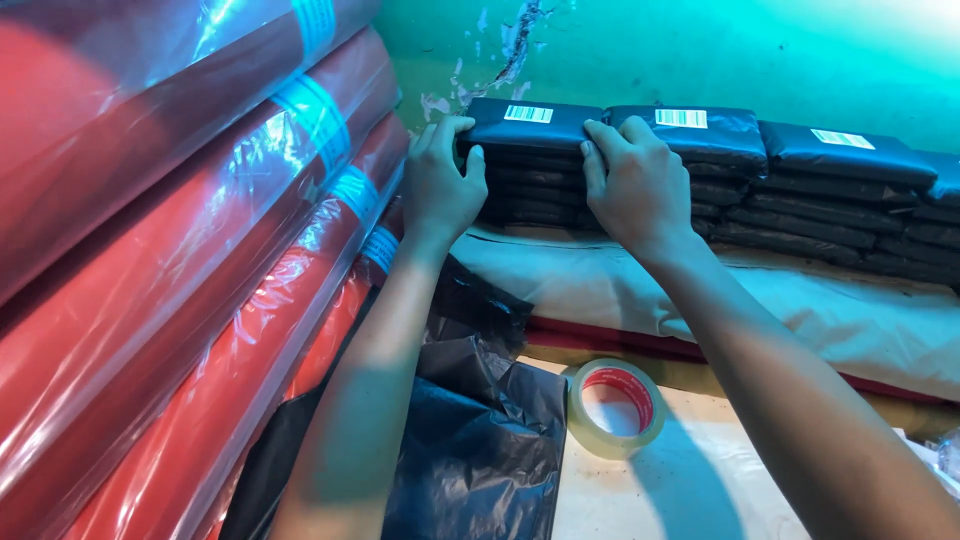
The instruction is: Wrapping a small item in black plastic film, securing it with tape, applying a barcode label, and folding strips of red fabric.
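Both hands are on the top black parcel point(527, 123) of the leftmost stack point(525, 185), up against the green wall point(700, 50). Left hand point(440, 185) is wrapped round the parcel's left end, fingers curled over the top edge, thumb at the front, closed on it. Right hand point(635, 180) is pressed at the parcel's right end, fingers over the seam where it meets the next stack's top parcel point(690, 130), thumb down the stack's front; a partial grip, more press than clamp. The top parcel sits level w/ a white label facing up. More black stacks run off to the right, all on a pale sheet point(800, 300). Judging by the grip, the step in hand looks like seating or squaring the top parcel on its pile. A next move would call for even pressure at both ends so the slick bags don't slide & the pile stays plumb vs. its neighbour. Red rolls point(180, 280) in clear wrap lean at left; loose black bag point(480, 440) & tape roll point(615, 405) lie nearer, untouched.
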